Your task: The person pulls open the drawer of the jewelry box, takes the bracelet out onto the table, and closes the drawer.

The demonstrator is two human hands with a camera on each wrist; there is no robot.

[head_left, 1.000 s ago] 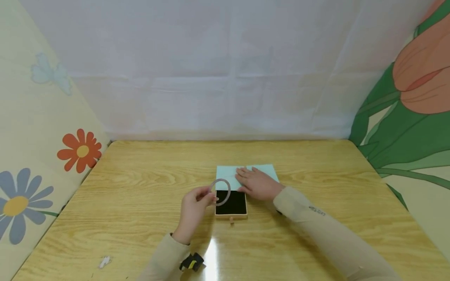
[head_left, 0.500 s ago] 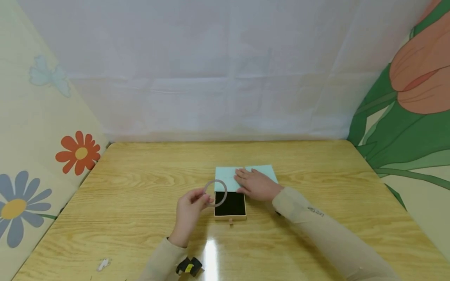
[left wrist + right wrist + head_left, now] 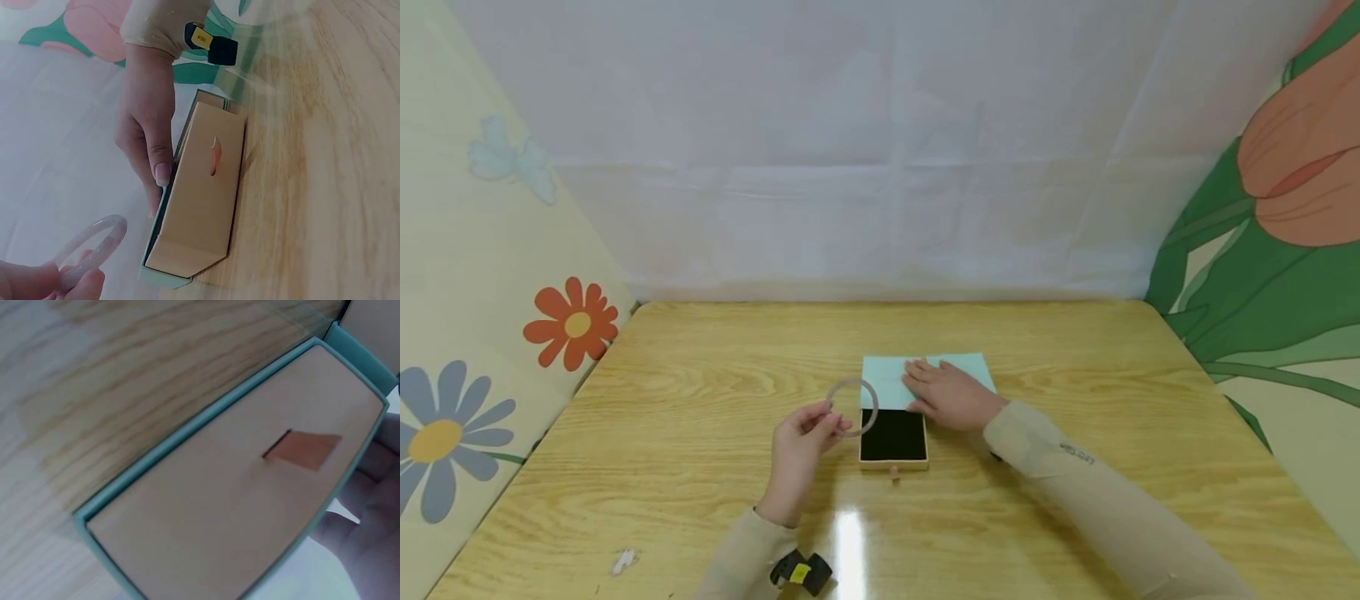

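My left hand (image 3: 801,442) pinches a pale, translucent bangle (image 3: 875,400) between thumb and fingers, raised at the left edge of a pulled-out drawer. The drawer (image 3: 893,435) has a black lining and belongs to a light-blue jewelry box (image 3: 882,379). In the left wrist view its beige front (image 3: 203,194) carries a small orange pull tab (image 3: 215,155). Lying on the box's top, my right hand (image 3: 955,396) has its fingers extended. The right wrist view shows another beige drawer front (image 3: 212,500) with an orange tab (image 3: 306,449), flush within the teal frame.
The box stands on a wood-grain table (image 3: 715,358). A small white scrap (image 3: 623,561) lies near the front left. White cloth (image 3: 880,167) hangs behind the table, and flower-painted panels (image 3: 467,333) flank it.
My left hand has shifted a little to the left with the bangle, from partly over the drawer toward its left edge. The right hand and box stay where they were.
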